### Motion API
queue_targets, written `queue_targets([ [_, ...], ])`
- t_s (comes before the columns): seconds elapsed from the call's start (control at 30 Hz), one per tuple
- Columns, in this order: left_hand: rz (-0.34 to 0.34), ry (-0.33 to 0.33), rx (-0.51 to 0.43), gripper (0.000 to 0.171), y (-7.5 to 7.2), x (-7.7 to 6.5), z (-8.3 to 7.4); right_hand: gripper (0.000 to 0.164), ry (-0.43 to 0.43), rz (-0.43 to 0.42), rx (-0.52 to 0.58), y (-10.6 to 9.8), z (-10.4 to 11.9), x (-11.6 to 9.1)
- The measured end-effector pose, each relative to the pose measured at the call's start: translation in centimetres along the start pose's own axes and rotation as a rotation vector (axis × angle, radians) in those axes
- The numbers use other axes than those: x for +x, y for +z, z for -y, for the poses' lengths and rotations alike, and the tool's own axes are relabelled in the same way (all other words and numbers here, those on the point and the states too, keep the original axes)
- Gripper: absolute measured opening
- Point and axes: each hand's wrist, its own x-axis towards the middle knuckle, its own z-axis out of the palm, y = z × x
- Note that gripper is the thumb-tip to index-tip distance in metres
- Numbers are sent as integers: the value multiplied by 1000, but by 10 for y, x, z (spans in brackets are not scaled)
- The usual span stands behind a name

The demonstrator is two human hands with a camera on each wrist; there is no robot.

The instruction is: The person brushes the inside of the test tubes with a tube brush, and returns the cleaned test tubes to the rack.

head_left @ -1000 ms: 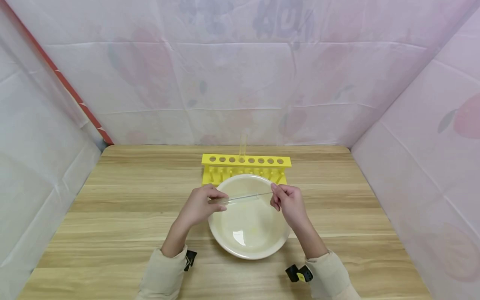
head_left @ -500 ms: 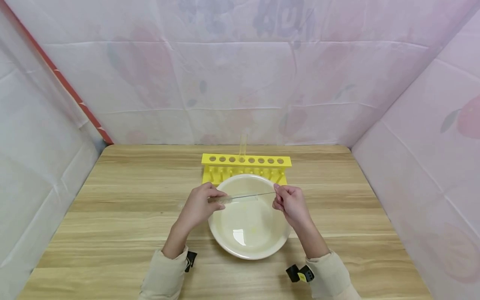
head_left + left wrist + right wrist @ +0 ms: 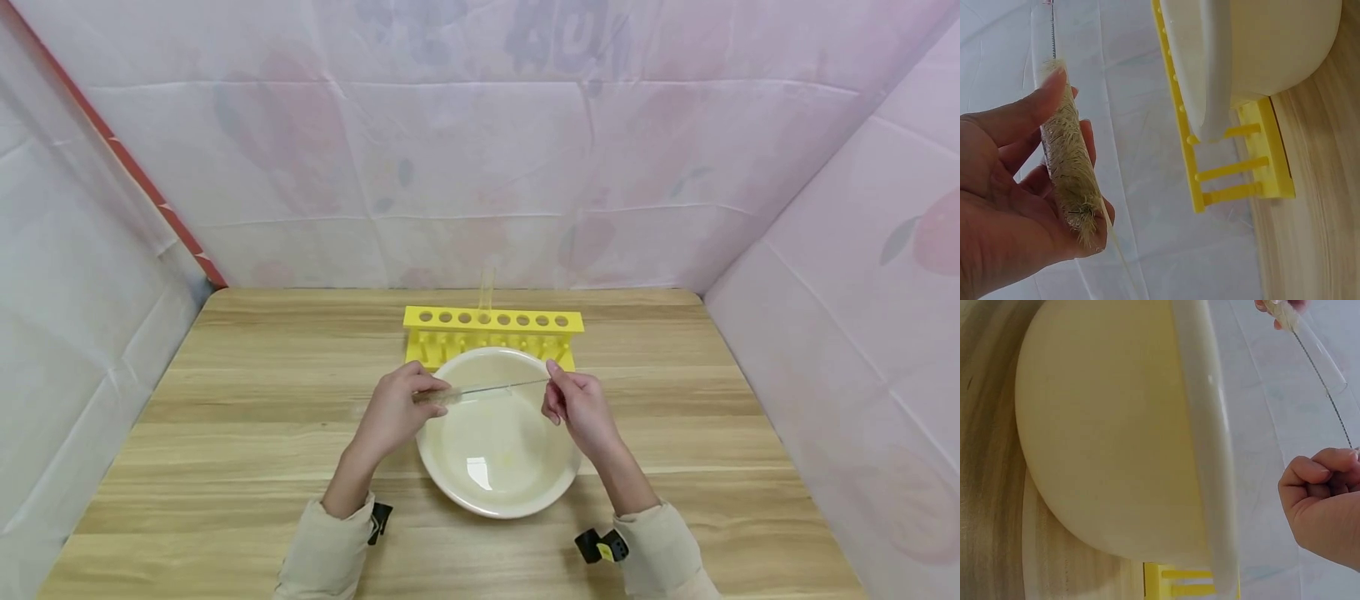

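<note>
A clear test tube (image 3: 1330, 357) lies slantwise over the cream basin (image 3: 498, 510), held in my left hand (image 3: 393, 408) between thumb and fingers. Inside it sits a test tube brush, its pale bristles (image 3: 1067, 150) level with the left fingers in the left wrist view. The brush's twisted wire (image 3: 1325, 390) comes out of the tube's mouth toward the right. My right hand (image 3: 588, 412) pinches the wire's end, with its other fingers curled. From the tube's far end a thin pale line (image 3: 1124, 259) runs away; I cannot tell what it is.
Right behind the basin stands a yellow test tube rack (image 3: 492, 320), partly hidden by the rim. One clear test tube (image 3: 487, 292) stands upright in it. The wooden table (image 3: 247, 417) is bounded by printed cloth walls (image 3: 465, 167) at the back and sides.
Over the last second the right hand shifts slightly right, then a little upward with the wire. The left hand and tube move slightly left and up. Both holds stay the same.
</note>
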Motion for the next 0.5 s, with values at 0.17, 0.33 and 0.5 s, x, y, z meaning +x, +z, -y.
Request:
queue_targets([
  [0.17,1,11,1,24,1,1,-1,52,-23,71,-23,-1,1,1],
  [0.33,17,0,-5,24,1,1,-2,54,-38,123,-62,-4,1,3],
  [0.5,27,-13,-10,24,1,1,-2,54,-70,158,-67,-6,-1,3],
])
